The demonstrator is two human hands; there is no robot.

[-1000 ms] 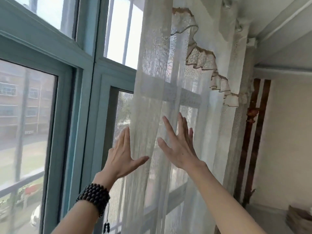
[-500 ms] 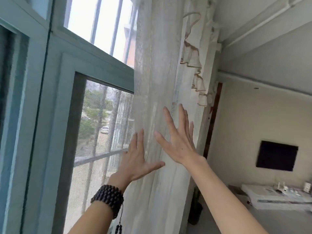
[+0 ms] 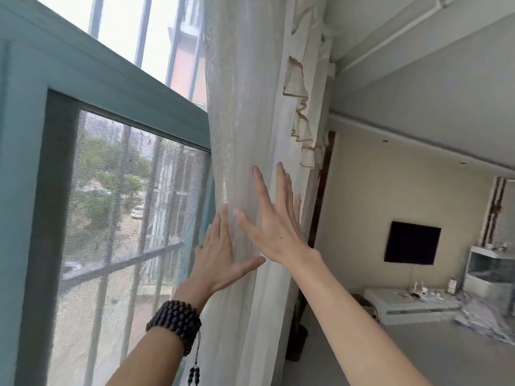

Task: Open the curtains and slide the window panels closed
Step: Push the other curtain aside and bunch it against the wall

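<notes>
A sheer white curtain (image 3: 250, 112) hangs bunched into a thick column at the right end of the window. My left hand (image 3: 220, 260), with a dark bead bracelet on its wrist, lies flat against the curtain's left edge, fingers spread. Slightly higher, my right hand (image 3: 276, 224) presses flat on the curtain's front with its fingers apart. Neither hand grips the fabric. To the left the teal window frame (image 3: 25, 218) is uncovered, showing a mesh screen panel (image 3: 125, 218) with metal bars outside.
A frilled valance (image 3: 301, 107) hangs beside the curtain top. Behind the curtain the room opens to the right, with a black wall screen (image 3: 412, 242), a low white cabinet (image 3: 409, 305) and a dark plant pot (image 3: 296, 341) on the floor.
Both flat hands have pushed the curtain to the right, bunching it tighter. More of the screened window is uncovered, and my view has swung right toward the room.
</notes>
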